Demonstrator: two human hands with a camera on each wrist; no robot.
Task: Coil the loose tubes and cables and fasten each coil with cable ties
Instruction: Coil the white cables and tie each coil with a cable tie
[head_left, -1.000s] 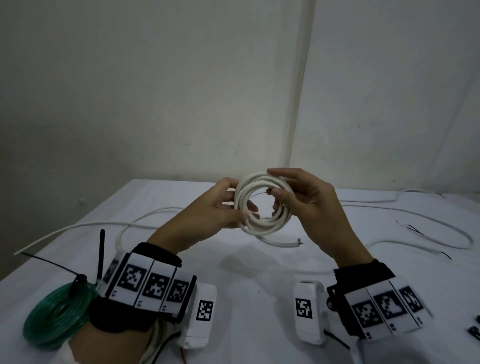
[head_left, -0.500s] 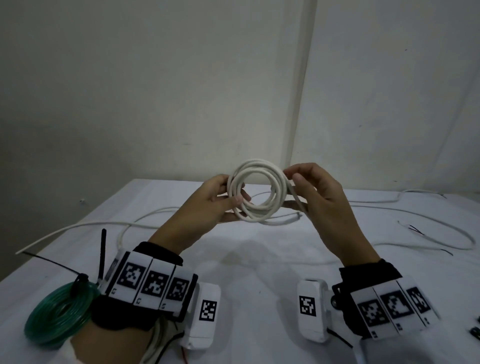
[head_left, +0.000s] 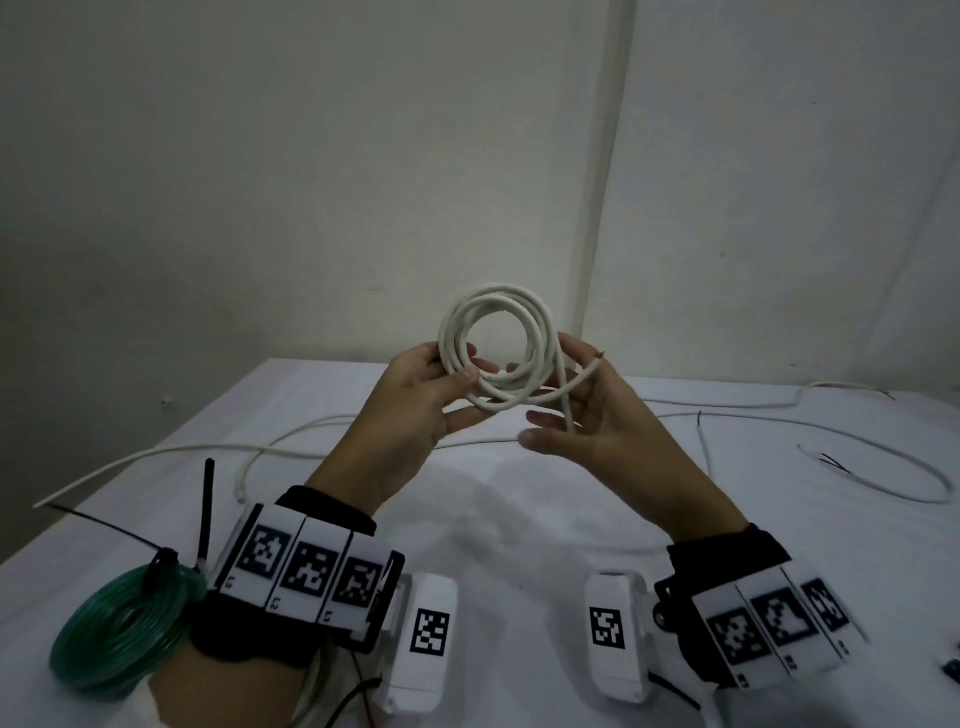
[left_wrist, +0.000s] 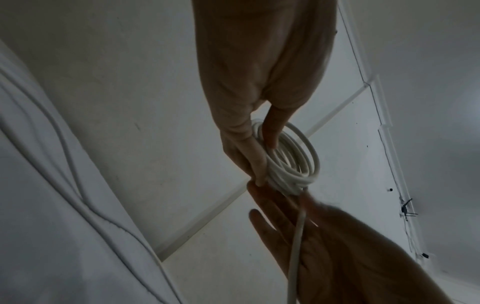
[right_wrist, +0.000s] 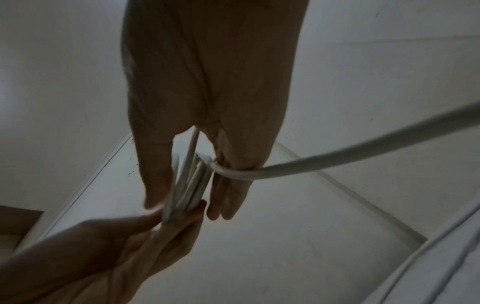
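Observation:
A white cable coil is held upright above the table. My left hand pinches its left side between thumb and fingers; the left wrist view shows that pinch on the coil. My right hand stands at the coil's lower right, fingers nearly straight and spread. The coil's free tail crosses those fingers, its end pointing up to the right. In the right wrist view the tail loops over the fingers while the coil strands stand between thumb and fingers.
A green tube coil bound with black cable ties lies at the near left of the white table. Loose white cables trail across the table at left and right. Small dark pieces sit at the right edge.
Both hands raised the coil and turned it more upright. The right hand left its grip on the coil's right side, dropped lower and opened, with the tail now lying across its fingers.

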